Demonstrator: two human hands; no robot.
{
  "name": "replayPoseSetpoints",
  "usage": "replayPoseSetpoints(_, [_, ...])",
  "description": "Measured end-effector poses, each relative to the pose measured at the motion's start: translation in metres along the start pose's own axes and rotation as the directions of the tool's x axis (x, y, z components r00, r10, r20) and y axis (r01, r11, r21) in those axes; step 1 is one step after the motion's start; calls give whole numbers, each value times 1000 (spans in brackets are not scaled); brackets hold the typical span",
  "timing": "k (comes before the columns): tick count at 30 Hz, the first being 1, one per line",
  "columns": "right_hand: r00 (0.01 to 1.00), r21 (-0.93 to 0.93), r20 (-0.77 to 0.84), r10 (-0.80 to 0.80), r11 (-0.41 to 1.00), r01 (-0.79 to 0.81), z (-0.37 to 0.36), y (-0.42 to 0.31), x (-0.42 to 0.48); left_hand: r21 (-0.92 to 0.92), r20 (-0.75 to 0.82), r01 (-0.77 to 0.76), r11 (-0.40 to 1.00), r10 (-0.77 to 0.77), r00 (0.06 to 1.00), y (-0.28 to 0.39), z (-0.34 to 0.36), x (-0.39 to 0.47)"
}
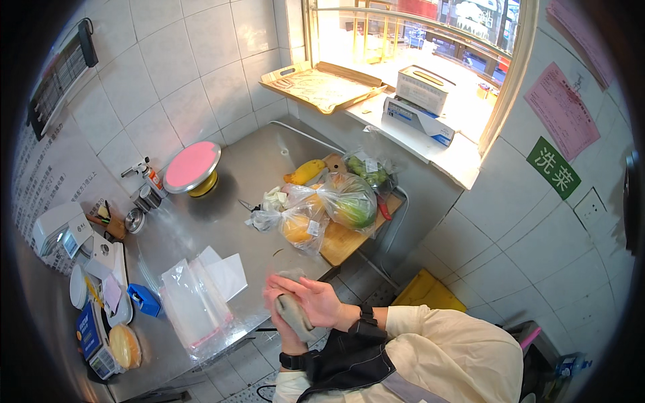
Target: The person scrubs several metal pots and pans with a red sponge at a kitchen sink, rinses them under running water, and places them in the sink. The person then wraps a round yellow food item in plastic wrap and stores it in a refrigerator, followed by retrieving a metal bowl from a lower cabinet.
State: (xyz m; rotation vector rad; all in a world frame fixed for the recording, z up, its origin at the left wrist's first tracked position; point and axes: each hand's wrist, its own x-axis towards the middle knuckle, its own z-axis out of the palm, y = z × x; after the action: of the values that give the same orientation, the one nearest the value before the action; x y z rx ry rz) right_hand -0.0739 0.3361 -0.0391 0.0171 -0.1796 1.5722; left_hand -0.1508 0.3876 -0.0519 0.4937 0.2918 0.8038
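Note:
A grey-beige cloth (294,316) is held between my two hands, in front of the steel worktop's edge. My right hand (322,302) lies against it from the right, its fingers stretched over the other hand. The cloth is wrapped in my left hand (283,328), whose fingers are partly hidden and blurred. Beyond them, clear plastic bags of orange fruit (297,229) and of a green-and-red fruit (355,209) rest on and beside a wooden board (342,243). A yellow mango-like fruit (305,172) and a bag of green produce (370,171) lie behind.
Clear plastic sleeves (194,307) and white sheets (229,274) lie on the steel worktop (242,322). A pink-topped turntable (192,169), a kitchen torch (152,179), a blue tape dispenser (143,300) and a knife tip (245,204) are nearby. The windowsill holds a wooden tray (322,88) and boxes (418,118).

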Motion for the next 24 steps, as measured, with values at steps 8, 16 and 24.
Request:
replayPoseSetpoints(8, [970, -646, -191, 152, 725, -240, -37, 15, -28, 11, -130, 20, 1000, -18, 991, -21, -76, 11])
replayPoseSetpoints(16, [930, -992, -80, 360, 68, -111, -27, -5, -45, 324, -146, 153, 934, -111, 983, -24, -75, 1])
replayPoseSetpoints(24, [982, -933, 122, -144, -354, 64, -31, -47, -65, 444, -23, 224, 868, -239, 971, 3, -46, -1])
